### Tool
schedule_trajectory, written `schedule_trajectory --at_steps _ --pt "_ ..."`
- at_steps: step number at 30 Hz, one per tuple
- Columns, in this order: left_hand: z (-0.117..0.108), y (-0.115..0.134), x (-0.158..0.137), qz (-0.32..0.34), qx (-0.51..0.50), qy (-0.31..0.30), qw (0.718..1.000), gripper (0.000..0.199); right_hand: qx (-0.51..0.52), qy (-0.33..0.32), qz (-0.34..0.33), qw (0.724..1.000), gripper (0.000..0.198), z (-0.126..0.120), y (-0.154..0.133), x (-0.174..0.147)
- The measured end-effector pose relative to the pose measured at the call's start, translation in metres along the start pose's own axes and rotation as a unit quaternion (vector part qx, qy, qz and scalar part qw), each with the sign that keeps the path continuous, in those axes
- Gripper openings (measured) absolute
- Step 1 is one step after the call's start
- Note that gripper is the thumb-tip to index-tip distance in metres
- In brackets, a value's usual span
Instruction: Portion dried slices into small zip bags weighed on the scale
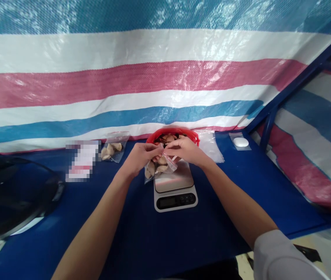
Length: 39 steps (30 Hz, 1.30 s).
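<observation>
My left hand point(140, 156) and my right hand point(186, 149) pinch the top edge of a clear zip bag point(151, 171) between them. Several pale tan pieces, like dried slices, lie inside the bag. It hangs over the back left part of a white kitchen scale point(175, 182) with a metal plate; I cannot tell whether it rests on the plate. Behind my hands stands a red basket point(193, 134) with similar pieces in it, partly hidden by my fingers. The scale's dark display shows no readable figure.
Another filled zip bag point(112, 149) lies at the back left, beside a blurred-out card point(82, 161). Flat clear bags point(212, 146) lie right of the basket. Farther right is a small bag with a white oval object point(240, 142). A large black object point(16, 194) stands left.
</observation>
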<state>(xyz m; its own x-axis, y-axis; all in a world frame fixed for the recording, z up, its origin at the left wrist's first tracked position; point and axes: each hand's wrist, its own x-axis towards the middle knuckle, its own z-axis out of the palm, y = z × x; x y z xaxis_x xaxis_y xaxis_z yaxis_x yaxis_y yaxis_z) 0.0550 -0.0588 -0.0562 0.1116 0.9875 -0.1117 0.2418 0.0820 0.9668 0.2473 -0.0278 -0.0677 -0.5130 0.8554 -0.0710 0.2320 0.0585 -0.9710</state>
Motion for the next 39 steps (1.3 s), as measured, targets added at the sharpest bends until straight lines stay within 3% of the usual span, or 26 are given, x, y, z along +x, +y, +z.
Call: schedule_trajectory --at_steps 8,16,25,29,33,39 --pt "-0.002 -0.001 0.001 0.001 0.011 -0.005 1.0 0.033 -0.01 0.02 -0.005 1.0 0.019 0.001 0.008 0.003" --pt "-0.001 -0.004 0.001 0.006 0.019 0.004 1.0 0.031 0.009 0.049 -0.004 0.999 0.01 0.002 0.012 0.006" --pt "-0.013 -0.003 0.002 0.035 0.109 0.039 0.993 0.036 0.043 0.072 0.055 0.995 0.011 -0.006 0.007 0.005" --pt "-0.015 0.0 0.0 0.043 0.184 0.066 0.98 0.036 -0.01 0.077 0.029 0.997 0.01 -0.007 0.004 0.002" --pt "-0.006 0.002 -0.002 0.049 0.194 0.061 0.978 0.045 -0.047 0.072 -0.015 0.996 0.014 -0.003 0.004 0.001" --pt "0.003 0.001 -0.002 0.059 0.21 0.063 0.974 0.043 -0.125 0.09 -0.06 0.986 0.016 0.001 0.009 0.003"
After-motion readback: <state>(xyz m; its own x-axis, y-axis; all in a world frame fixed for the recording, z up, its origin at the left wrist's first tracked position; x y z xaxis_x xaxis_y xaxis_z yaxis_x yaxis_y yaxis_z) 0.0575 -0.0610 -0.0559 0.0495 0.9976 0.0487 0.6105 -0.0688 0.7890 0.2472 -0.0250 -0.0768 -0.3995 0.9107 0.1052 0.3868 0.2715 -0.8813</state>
